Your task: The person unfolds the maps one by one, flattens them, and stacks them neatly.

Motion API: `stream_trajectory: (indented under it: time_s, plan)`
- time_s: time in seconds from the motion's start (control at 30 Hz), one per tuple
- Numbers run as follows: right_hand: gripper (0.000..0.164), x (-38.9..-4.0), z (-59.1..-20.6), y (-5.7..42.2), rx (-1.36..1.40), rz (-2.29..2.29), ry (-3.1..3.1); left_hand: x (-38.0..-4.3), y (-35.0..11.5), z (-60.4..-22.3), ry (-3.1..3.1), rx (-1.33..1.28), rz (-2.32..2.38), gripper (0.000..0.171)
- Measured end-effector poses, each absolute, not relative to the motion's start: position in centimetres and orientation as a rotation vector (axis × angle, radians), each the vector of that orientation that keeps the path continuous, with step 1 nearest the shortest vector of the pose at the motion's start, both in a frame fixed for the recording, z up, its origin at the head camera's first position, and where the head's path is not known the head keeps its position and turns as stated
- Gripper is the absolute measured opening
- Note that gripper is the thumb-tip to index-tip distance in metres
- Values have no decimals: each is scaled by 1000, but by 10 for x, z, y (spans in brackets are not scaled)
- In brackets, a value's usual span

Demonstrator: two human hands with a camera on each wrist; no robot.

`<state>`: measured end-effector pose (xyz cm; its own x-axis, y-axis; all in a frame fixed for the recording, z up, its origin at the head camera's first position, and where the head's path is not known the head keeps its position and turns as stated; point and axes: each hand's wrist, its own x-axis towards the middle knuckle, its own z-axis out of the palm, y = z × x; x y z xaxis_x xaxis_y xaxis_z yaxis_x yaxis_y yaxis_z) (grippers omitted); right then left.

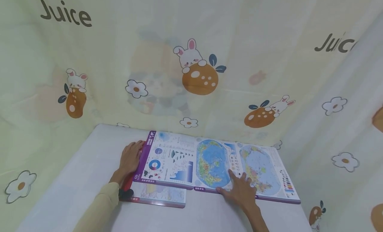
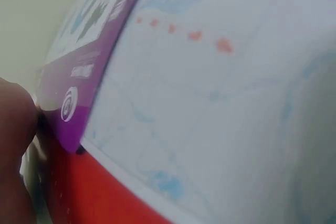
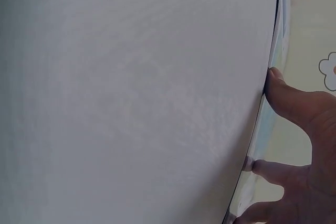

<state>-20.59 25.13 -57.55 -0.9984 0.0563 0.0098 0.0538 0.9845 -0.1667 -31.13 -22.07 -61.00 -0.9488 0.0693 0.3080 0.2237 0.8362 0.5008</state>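
Note:
A purple-edged folding world map (image 1: 179, 152) lies spread on the white table in the head view, its panels side by side with charts and two oval world maps. Beneath its left part, a red-edged map (image 1: 161, 195) sticks out toward the front. My left hand (image 1: 130, 157) rests at the left edge of both, fingers stretched along the border. In the left wrist view a finger (image 2: 13, 129) touches the purple corner, over the red border. My right hand (image 1: 241, 191) lies with fingers spread on the middle and right panels; its thumb (image 3: 278, 85) is at the front edge.
The white table (image 1: 80, 168) extends in front and to the left of the maps. A curtain (image 1: 233, 35) printed with rabbits, fruit and flowers hangs right behind the table and along both sides. A dark wrist camera (image 1: 126, 194) sits by the left cuff.

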Motion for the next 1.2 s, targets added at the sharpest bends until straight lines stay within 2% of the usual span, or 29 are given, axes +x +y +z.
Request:
stream_trajectory:
  time_s: [0.33, 0.9, 1.1, 1.2]
  plan:
    - [106, -203, -576, 246, -83, 286, -3123, -284, -226, -617, -2710, -214, -811, 48]
    - [110, -208, -576, 253, -82, 259, -3145, -272, -220, -609, -2739, -214, -843, 48]
    - [114, -211, -571, 254, -87, 328, -3143, -262, -221, -604, -2730, -120, -998, 52]
    - [105, -206, -558, 252, -92, 427, -3084, -248, -219, -594, -2736, -26, -1025, 51]
